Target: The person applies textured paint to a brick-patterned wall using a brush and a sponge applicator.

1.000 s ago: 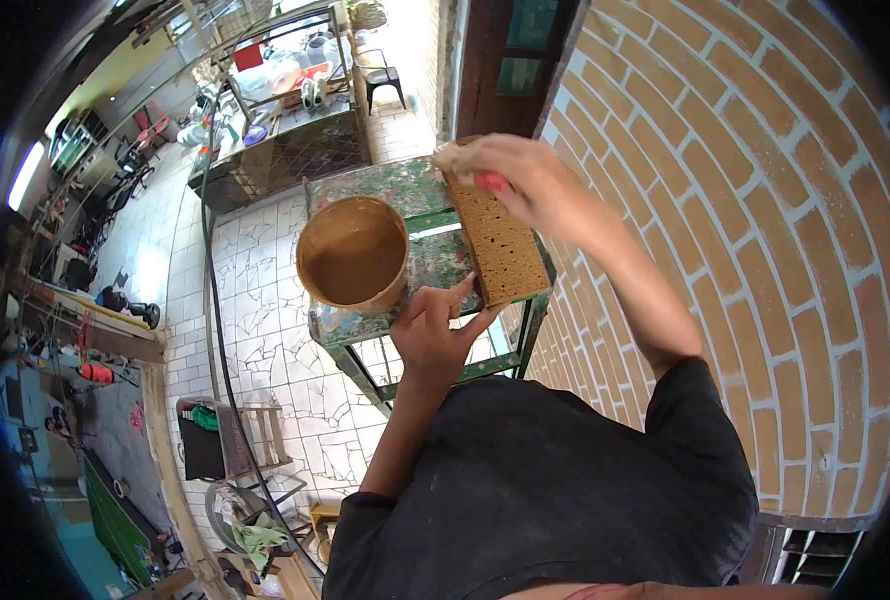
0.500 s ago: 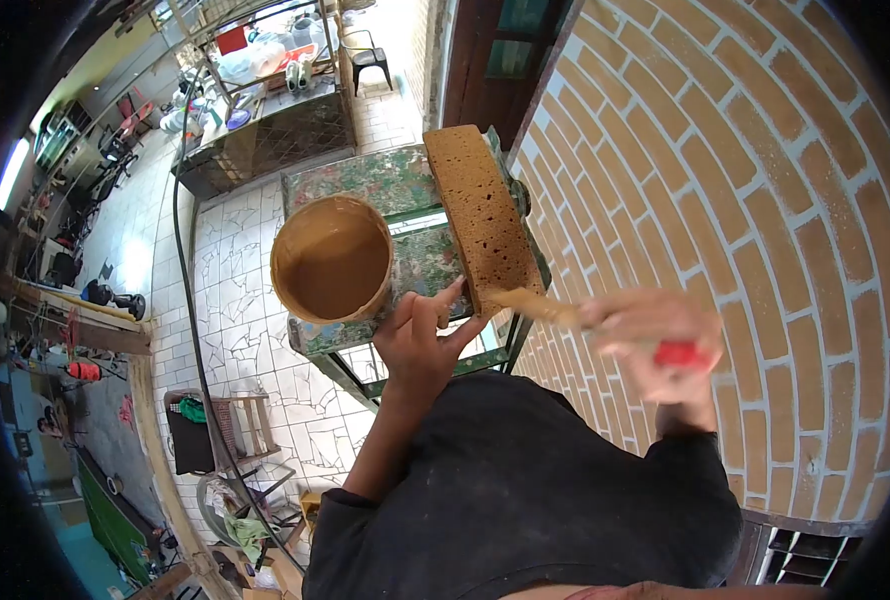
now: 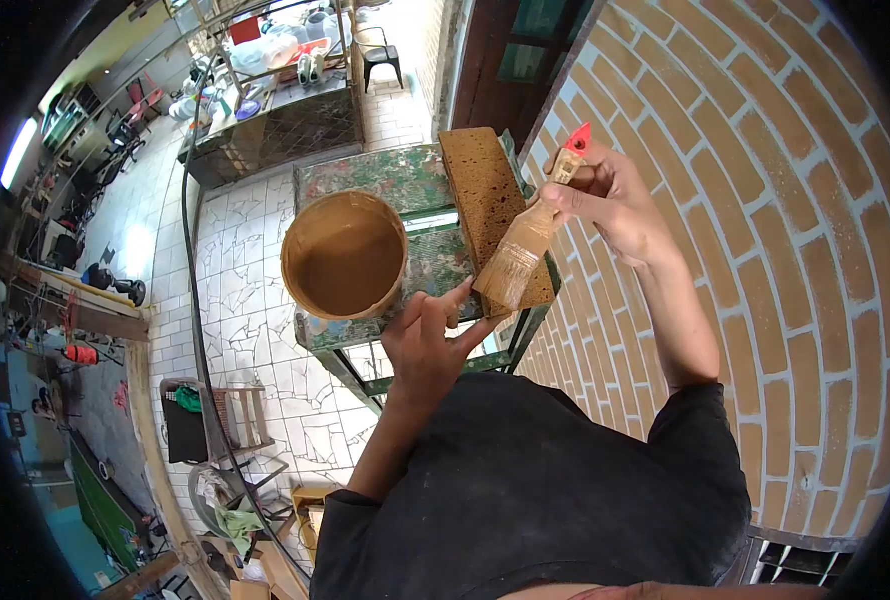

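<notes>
A long brown porous block (image 3: pixel 477 175), pitted with small holes, lies on the paint-spattered green stand (image 3: pixel 365 172). My left hand (image 3: pixel 423 335) grips its near corner, thumb and a finger at two of its edges. A wide paintbrush (image 3: pixel 530 238) with a red-tipped handle is held in my right hand (image 3: pixel 610 205). The brush points down, its brown-coated bristles over the near part of the block. Left of the block stands a round bucket (image 3: pixel 287 262) with brown paint inside, close to my left hand.
A wall (image 3: pixel 705 260) with painted brown bricks and pale joints rises at the right. Beyond the stand is a cluttered counter (image 3: pixel 275 140) and a black chair (image 3: pixel 381 62). A dark cable (image 3: pixel 191 250) hangs on the left, above a tiled floor (image 3: pixel 240 235).
My right hand, blurred and low at the right before, has swung up and forward. The brush has turned from nearly level to steeply upright over the block. My left hand stays at the corner.
</notes>
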`<action>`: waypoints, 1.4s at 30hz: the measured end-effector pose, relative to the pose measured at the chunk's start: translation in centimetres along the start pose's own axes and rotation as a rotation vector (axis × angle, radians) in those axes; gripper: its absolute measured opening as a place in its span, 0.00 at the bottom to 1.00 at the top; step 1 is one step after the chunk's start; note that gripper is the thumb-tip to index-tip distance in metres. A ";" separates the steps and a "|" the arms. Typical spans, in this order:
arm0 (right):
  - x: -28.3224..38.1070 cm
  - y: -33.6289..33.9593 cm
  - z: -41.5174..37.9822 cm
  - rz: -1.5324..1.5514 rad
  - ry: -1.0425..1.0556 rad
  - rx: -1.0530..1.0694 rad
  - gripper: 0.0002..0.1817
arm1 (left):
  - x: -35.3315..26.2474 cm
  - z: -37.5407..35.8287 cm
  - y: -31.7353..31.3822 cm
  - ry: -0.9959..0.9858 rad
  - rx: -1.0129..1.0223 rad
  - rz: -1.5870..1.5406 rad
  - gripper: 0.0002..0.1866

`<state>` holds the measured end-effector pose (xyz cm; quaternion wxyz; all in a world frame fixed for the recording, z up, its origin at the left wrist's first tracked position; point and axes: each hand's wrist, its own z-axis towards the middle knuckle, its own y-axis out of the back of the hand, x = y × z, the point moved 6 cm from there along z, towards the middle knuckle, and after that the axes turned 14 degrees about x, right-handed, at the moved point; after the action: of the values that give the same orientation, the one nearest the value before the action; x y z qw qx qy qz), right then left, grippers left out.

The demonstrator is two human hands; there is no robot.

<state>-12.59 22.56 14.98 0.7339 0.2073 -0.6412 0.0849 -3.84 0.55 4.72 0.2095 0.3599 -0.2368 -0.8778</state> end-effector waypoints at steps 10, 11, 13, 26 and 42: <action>0.3 4.8 2.3 -0.103 0.057 -0.162 0.13 | -0.2 0.2 -0.1 -0.007 0.041 0.050 0.27; 1.1 5.4 2.5 -0.128 0.153 -0.228 0.13 | -0.3 0.2 0.0 -0.014 0.033 0.070 0.27; 1.7 5.3 2.6 -0.154 0.248 -0.294 0.13 | -0.6 0.3 0.1 -0.022 0.025 0.091 0.27; 4.2 -5.1 -4.2 -0.848 0.651 0.168 0.09 | 0.1 0.2 -0.2 0.001 0.003 -0.054 0.27; 3.6 -0.7 -0.8 -0.808 0.668 -0.241 0.13 | -0.2 -0.2 -0.2 -0.072 -0.037 -0.034 0.31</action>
<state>-10.95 21.73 18.33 0.8908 0.3133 -0.2473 -0.2170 -3.65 0.77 4.58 0.1924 0.3284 -0.2217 -0.8978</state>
